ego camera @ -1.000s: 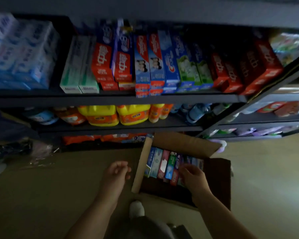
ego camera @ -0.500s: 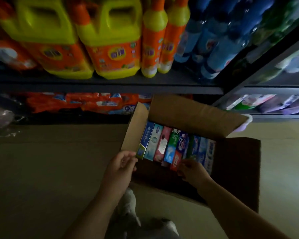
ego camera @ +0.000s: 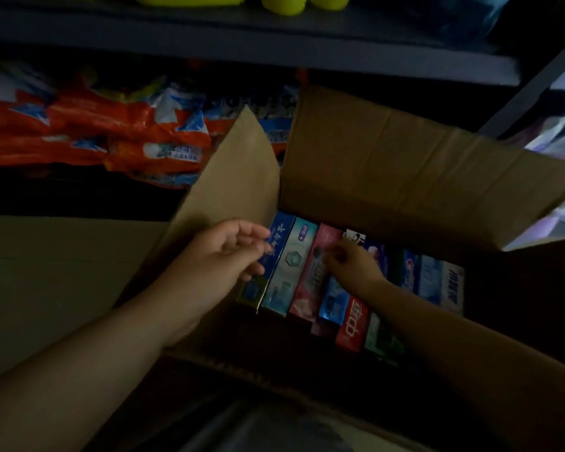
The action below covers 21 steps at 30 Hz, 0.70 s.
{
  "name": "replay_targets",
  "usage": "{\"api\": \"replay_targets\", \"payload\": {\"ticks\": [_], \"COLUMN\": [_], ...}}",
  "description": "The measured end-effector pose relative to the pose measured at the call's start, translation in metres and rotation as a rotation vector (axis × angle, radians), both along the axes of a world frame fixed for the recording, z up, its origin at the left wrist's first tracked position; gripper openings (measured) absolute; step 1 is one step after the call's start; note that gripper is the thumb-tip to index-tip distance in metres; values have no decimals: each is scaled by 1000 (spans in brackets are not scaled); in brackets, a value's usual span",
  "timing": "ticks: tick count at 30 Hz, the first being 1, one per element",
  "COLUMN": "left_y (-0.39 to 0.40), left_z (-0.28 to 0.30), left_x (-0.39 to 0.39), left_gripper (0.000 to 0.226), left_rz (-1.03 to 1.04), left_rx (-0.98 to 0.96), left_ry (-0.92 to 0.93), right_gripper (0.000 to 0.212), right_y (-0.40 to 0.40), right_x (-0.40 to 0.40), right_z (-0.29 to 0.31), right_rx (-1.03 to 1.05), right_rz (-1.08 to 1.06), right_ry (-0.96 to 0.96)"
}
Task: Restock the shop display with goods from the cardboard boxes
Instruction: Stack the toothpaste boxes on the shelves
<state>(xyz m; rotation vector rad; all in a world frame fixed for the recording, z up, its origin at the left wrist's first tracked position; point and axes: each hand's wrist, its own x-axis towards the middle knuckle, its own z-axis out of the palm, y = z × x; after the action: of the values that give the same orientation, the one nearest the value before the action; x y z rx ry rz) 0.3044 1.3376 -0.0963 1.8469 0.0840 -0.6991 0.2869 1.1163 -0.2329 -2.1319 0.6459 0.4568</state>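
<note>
While the view has dropped closer, the left hand [ego camera: 222,256] has moved onto the blue carton [ego camera: 273,252], fingers loosely spread; the right hand [ego camera: 353,265] curls over the pink carton [ego camera: 320,256] inside the box [ego camera: 405,164], its grip unclear. Picking seems to be starting.

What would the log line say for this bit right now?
stage: picking from cardboard box | left hand: open, touching blue toothpaste carton | right hand: fingers on pink carton, grip unclear
</note>
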Motion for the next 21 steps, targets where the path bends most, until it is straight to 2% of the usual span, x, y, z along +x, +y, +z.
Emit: {"api": "replay_targets", "payload": {"ticks": [3, 6, 10, 16, 21], "left_y": [2, 2, 0, -24, -58], "left_z": [6, 5, 0, 6, -16], "left_x": [-9, -21, -35, -36, -44], "left_gripper": [18, 18, 18, 16, 15], "left_rz": [35, -28, -120, 0, 98], "left_rx": [-4, 32, 104, 69, 31], "left_ry": [2, -1, 1, 65, 118], "right_gripper": [26, 36, 43, 47, 52], "right_y": [-3, -5, 3, 10, 21], "right_x": [-31, -58, -81, -97, -89], "right_z": [-9, -21, -35, -37, -50], "right_rx": [-36, -109, -31, 26, 46], "right_rz": [-97, -176, -312, -398, -354], "right_ry": [4, -28, -56, -36, 9]}}
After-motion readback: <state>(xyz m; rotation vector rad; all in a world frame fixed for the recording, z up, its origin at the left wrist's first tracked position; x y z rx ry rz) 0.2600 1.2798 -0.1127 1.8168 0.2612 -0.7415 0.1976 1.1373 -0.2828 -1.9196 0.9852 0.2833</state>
